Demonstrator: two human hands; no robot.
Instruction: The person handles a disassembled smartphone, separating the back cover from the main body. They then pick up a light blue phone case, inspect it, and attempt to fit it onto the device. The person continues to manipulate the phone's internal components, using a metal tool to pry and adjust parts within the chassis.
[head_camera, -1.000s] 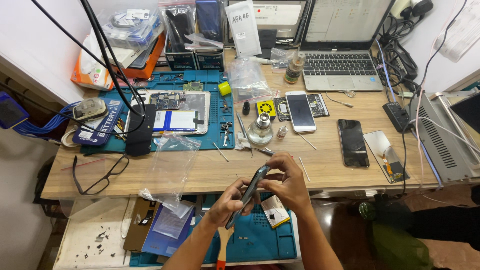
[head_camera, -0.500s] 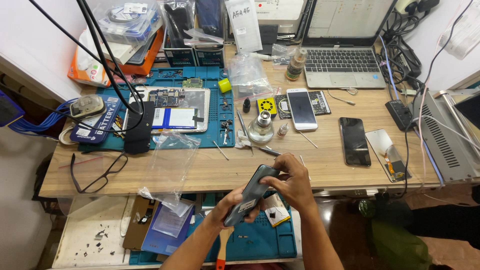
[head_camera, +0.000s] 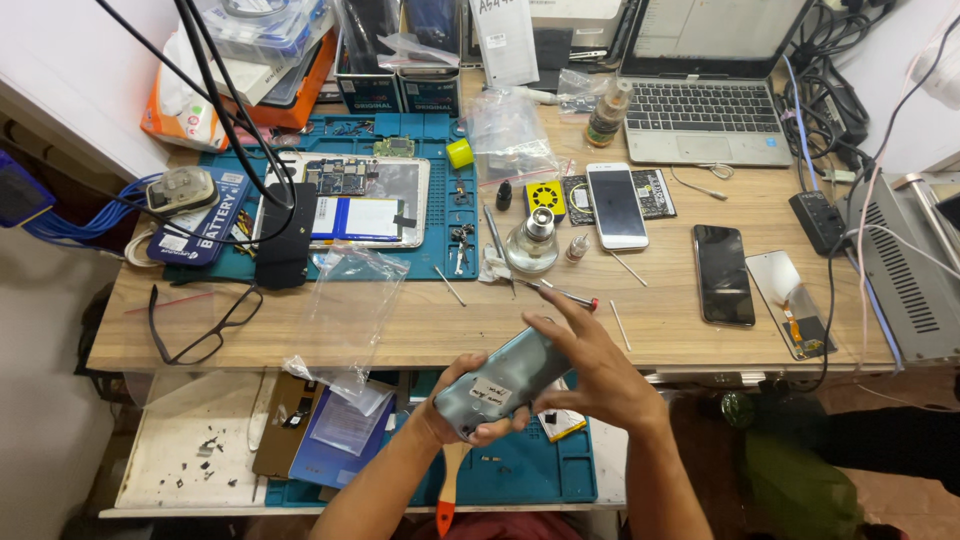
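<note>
both hands (head_camera: 560, 385) around a grey-blue phone (head_camera: 500, 382), white sticker on its back

I can't see the screen side of the grey phone (head_camera: 503, 380); only its back faces me, and my left hand (head_camera: 452, 412) hides its lower end while my right hand (head_camera: 590, 375) covers its right edge. The writing on its white sticker is too small to read. The brush (head_camera: 447, 490) below shows only an orange handle; its head lies hidden under my left hand. At the far edge of the tabletop (head_camera: 420, 320) the laptop (head_camera: 705, 90) loses its screen top to the frame. The metal box (head_camera: 915, 270) at the right edge is cut off too. Dark specks in the white tray (head_camera: 195, 445) are too small to identify.
</note>
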